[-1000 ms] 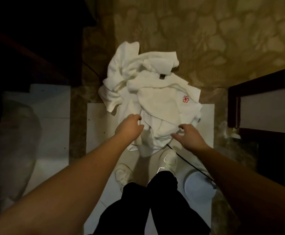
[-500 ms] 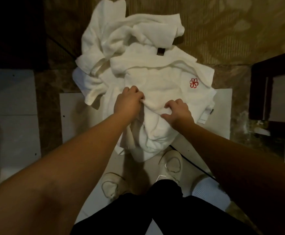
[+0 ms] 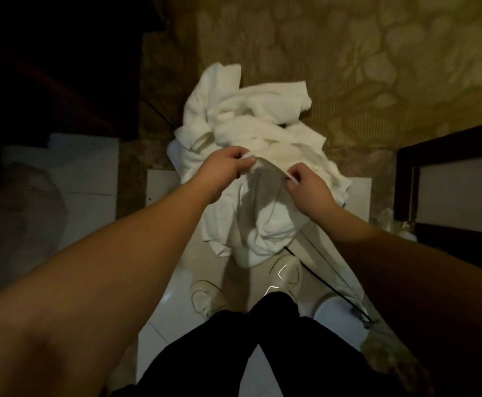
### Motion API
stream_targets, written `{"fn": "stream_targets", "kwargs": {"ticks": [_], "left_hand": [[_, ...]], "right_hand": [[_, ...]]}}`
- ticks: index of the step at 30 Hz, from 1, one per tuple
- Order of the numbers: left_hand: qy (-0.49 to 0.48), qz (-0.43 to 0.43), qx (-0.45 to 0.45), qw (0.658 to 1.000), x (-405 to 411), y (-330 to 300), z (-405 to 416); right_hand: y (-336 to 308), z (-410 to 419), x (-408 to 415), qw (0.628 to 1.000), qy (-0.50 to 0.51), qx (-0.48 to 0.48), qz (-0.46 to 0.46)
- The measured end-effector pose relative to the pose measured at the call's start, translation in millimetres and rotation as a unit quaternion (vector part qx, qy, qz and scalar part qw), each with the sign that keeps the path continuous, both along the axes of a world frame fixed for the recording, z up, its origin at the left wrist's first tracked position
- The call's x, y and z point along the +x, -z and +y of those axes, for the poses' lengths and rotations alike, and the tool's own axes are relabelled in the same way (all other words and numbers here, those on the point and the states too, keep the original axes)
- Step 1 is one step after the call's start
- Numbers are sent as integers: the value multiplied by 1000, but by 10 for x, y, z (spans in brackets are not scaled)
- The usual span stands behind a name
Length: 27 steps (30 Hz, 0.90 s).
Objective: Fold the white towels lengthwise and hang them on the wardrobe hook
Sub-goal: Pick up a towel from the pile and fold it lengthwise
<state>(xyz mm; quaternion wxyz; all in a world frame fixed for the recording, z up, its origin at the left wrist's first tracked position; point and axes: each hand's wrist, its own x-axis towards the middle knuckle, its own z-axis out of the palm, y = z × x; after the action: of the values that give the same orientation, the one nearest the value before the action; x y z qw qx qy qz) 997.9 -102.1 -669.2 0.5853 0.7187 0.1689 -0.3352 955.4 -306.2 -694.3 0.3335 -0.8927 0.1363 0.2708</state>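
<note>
A heap of white towels [image 3: 251, 110] lies crumpled on the floor in front of my feet, half on the carpet and half on the tiles. The nearest white towel [image 3: 262, 224] is raised by its upper edge and hangs down in folds toward my shoes. My left hand [image 3: 225, 170] pinches that edge at the left. My right hand [image 3: 305, 184] pinches the same edge a short way to the right. The wardrobe hook is not in view.
Patterned yellow-brown carpet [image 3: 362, 67] covers the floor beyond the heap. White tiles [image 3: 162, 282] lie under my shoes [image 3: 285, 273]. A black cable [image 3: 320, 282] runs across the tiles at the right. Dark furniture [image 3: 448, 181] stands at the right, and darkness fills the upper left.
Both hands closed on the near towel's top edge and have lifted it off the heap, so the towel now hangs from them. The red emblem is no longer visible.
</note>
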Motion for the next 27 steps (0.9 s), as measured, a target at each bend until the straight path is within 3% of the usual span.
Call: {"fn": "stream_targets", "kwargs": {"ticks": [9, 18, 22, 27], "left_hand": [[-54, -54, 28, 997, 153, -2169, 652], [-125, -115, 7, 985, -473, -4438, 1228], [-160, -140, -50, 976, -976, -5291, 1492], [-194, -183, -127, 955, -1569, -5905, 1715]], "right_hand": [[-2250, 308, 519, 995, -20, 54, -81], [-4538, 717, 339, 985, -151, 32, -74], [-5469, 890, 69, 975, -214, 38, -52], [-6001, 1001, -252, 959, -275, 0, -64]]}}
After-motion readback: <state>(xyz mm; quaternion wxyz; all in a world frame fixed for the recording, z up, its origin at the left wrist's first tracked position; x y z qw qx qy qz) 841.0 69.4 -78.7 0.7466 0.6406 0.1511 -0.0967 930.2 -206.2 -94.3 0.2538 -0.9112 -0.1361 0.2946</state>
